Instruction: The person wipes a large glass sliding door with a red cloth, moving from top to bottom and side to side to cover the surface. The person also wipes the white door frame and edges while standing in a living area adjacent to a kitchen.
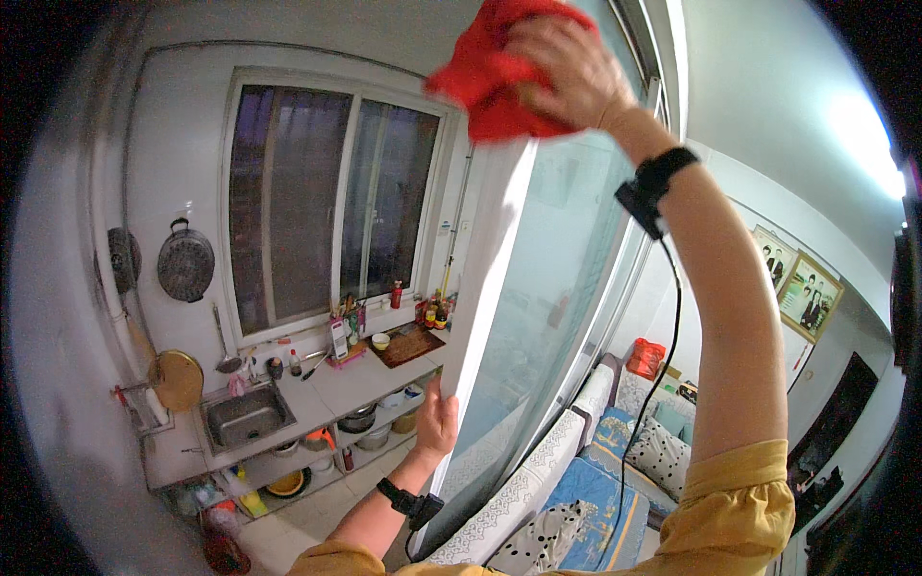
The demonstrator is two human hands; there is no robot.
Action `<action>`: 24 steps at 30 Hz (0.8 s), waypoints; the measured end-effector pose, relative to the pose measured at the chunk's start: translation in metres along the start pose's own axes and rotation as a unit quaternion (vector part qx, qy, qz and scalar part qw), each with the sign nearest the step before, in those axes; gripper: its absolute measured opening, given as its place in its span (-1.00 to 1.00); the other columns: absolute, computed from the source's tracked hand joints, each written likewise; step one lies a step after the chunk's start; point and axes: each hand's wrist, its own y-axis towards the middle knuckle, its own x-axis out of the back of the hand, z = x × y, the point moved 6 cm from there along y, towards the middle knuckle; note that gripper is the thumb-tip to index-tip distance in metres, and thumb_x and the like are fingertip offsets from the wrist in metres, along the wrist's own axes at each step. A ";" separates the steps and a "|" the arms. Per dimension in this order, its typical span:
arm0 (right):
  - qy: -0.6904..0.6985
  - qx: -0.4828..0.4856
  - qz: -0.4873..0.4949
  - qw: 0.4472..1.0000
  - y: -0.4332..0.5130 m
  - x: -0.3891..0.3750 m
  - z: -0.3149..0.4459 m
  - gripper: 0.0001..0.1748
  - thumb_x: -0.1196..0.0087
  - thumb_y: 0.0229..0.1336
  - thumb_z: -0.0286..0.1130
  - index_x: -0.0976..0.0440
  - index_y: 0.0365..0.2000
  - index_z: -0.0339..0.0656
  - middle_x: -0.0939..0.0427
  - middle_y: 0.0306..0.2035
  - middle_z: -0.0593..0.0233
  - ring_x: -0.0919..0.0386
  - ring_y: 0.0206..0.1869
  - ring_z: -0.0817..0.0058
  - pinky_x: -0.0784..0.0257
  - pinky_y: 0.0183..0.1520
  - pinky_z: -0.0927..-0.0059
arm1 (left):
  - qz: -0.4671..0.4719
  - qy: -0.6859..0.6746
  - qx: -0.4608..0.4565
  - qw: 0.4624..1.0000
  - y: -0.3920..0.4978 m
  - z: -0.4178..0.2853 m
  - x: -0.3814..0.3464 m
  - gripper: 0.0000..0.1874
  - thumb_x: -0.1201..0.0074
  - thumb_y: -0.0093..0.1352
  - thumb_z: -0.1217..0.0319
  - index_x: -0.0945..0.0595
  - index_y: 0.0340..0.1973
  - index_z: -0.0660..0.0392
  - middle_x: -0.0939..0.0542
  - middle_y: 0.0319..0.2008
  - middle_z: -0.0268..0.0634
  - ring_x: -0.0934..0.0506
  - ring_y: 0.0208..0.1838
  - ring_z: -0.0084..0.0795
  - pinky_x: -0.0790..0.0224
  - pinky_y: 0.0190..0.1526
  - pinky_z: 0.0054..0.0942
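Note:
My right hand (569,75) is raised high and spread over a bunched red cloth (497,86), somewhat blurred. The cloth covers the upper part of a glass door panel (562,237) with a white frame (479,309); whether it touches the glass there, I cannot tell. Lower down, my left hand (438,423) grips the edge of that white frame, its fingers partly hidden behind it. A black band with a small device sits on each wrist, and a cable hangs from the right one.
On the left, a kitchen counter (324,385) carries a steel sink (248,417), a dark cutting board (407,344) and bottles. Pots fill the shelves below. Behind the glass on the right stand a sofa (533,461) with blue covers and dotted pillows (655,457).

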 end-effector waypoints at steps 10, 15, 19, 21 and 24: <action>0.075 -0.218 0.011 0.973 0.039 -0.020 -0.026 -0.58 -0.18 0.12 -0.15 -0.61 -0.15 -0.27 -0.60 -0.02 0.08 -0.50 0.13 0.10 -0.42 0.21 0.04 | -0.002 -0.031 0.026 0.999 0.001 -0.005 0.001 -0.47 0.12 0.59 0.17 -0.38 0.32 0.28 -0.59 0.06 0.15 -0.59 0.03 0.12 -0.44 0.05 -0.12; 0.098 -0.143 0.014 0.985 0.024 -0.009 0.027 -0.60 -0.15 0.14 -0.10 -0.64 -0.20 -0.24 -0.64 -0.07 0.12 -0.53 0.07 0.16 -0.43 0.19 0.06 | 0.021 -0.047 0.044 0.998 0.001 -0.004 -0.001 -0.42 0.14 0.60 0.12 -0.32 0.36 0.29 -0.59 0.05 0.11 -0.58 0.07 0.04 -0.43 0.08 -0.13; 0.157 -0.113 0.220 0.956 0.016 -0.003 0.082 -0.64 -0.13 0.17 -0.11 -0.65 -0.34 -0.24 -0.69 -0.19 0.18 -0.58 -0.03 0.26 -0.44 0.17 0.12 | 0.010 -0.055 0.034 0.998 0.003 -0.007 -0.001 -0.40 0.15 0.60 0.09 -0.30 0.38 0.27 -0.58 0.09 0.07 -0.59 0.06 -0.06 -0.44 0.08 -0.18; 0.106 -0.070 0.254 0.959 0.015 0.004 0.122 -0.61 -0.07 0.24 -0.08 -0.65 -0.38 -0.22 -0.69 -0.25 0.24 -0.59 -0.08 0.30 -0.43 0.17 0.15 | 0.019 -0.054 0.044 0.997 0.004 -0.006 -0.001 -0.41 0.15 0.61 0.09 -0.30 0.38 0.26 -0.58 0.09 0.06 -0.59 0.07 -0.07 -0.45 0.08 -0.21; 0.054 -0.005 0.497 0.866 0.000 -0.011 0.161 -0.52 -0.03 0.33 0.06 -0.68 -0.26 -0.16 -0.70 -0.26 0.20 -0.65 -0.10 0.28 -0.52 0.13 0.16 | 0.032 -0.054 0.037 0.997 0.004 -0.007 0.000 -0.42 0.15 0.62 0.09 -0.29 0.40 0.21 -0.58 0.11 0.07 -0.60 0.10 -0.08 -0.46 0.09 -0.21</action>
